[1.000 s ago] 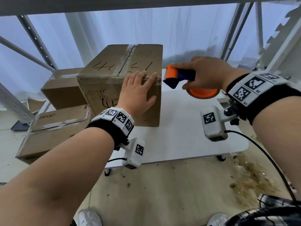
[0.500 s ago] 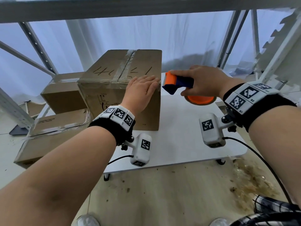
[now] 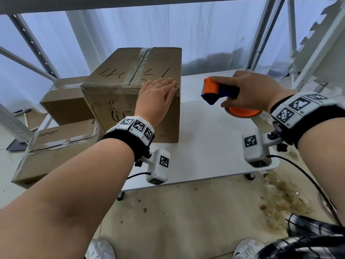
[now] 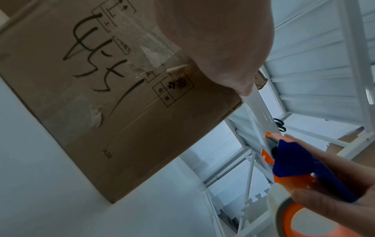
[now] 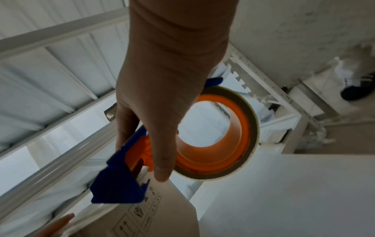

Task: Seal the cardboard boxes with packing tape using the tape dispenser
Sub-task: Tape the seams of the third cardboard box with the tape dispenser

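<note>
Head view: flat left hand (image 3: 158, 96) pins tape on the brown cardboard box (image 3: 130, 86); right hand (image 3: 250, 92) grasps the orange-and-blue tape dispenser (image 3: 218, 90), stretched rightward off the box's right edge.

Left hand (image 4: 213, 40) covers the box (image 4: 121, 96) top edge, fingertips unseen; tape roll (image 4: 300, 221) cut off by frame below the right hand's (image 4: 334, 192) grip.

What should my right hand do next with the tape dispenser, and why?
Probably tilt the tape dispenser so its toothed blade cuts the tape. A clear strip stretches from the box corner, where your left hand lies flat on the top front edge, out to the dispenser in your right hand, already off the box over the table.
</note>
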### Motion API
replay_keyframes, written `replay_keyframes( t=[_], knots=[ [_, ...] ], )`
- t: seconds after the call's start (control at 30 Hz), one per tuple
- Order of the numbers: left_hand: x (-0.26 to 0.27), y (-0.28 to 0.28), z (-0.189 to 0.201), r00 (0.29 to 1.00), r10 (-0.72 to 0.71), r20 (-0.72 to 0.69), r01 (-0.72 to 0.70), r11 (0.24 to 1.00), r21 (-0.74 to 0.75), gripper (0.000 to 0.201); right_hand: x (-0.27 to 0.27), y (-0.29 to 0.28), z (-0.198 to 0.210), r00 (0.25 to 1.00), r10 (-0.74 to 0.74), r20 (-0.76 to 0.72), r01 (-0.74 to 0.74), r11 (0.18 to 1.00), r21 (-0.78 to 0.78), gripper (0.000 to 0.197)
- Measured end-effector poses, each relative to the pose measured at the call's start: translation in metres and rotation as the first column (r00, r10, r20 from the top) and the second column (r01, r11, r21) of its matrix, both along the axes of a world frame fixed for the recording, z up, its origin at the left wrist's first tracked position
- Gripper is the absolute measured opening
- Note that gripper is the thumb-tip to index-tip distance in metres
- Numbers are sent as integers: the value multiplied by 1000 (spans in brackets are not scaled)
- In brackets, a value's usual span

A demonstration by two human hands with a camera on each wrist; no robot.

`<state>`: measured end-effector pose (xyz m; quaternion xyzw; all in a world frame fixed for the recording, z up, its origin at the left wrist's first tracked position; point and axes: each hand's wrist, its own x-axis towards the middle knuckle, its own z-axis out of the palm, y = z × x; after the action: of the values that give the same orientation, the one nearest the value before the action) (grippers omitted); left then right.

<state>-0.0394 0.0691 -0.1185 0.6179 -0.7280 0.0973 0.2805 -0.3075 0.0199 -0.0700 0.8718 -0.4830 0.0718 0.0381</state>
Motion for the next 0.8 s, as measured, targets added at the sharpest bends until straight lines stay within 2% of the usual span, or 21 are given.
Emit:
replay_keyframes(
  t=[0.1, 0.2, 0.27, 0.37, 0.57, 0.63, 0.7, 0.8],
  knots=[
    [0, 1, 1, 1000, 8, 12, -8, 1000, 17, 41, -8, 2, -9, 999, -37, -31, 38, 999, 33, 75],
    [-1, 0, 2, 1000, 24, 20, -24, 1000, 18, 41, -19, 3, -9, 973, -83, -215, 85, 996, -2, 73],
    [-4, -1, 1, 999, 45, -4, -45, 999, 4, 41, -12, 1, -6, 957, -86, -278, 77, 996, -45, 68],
    [-6, -1, 0, 999, 43, -12, -43, 999, -7, 40, -1, -1, -11, 959, -64, -277, 66, 998, -1, 64],
    [-3, 2, -6, 1000, 17, 3, -17, 1000, -17, 46, -11, -1, -20, 977, -76, -197, 92, 993, 74, 68],
    [-4, 4, -11, 997, 26, 77, -26, 1000, 1, 58, -5, 4, -29, 979, -78, -186, 100, 989, 107, 68],
    [-4, 5, -16, 974, 48, 219, -50, 999, 4, 70, 8, 7, -39, 975, -66, -211, 92, 989, 115, 66],
    [-3, 4, -18, 949, 74, 307, -71, 997, -22, 71, 36, 6, -45, 973, -37, -229, 65, 991, 118, 61]
  ],
)
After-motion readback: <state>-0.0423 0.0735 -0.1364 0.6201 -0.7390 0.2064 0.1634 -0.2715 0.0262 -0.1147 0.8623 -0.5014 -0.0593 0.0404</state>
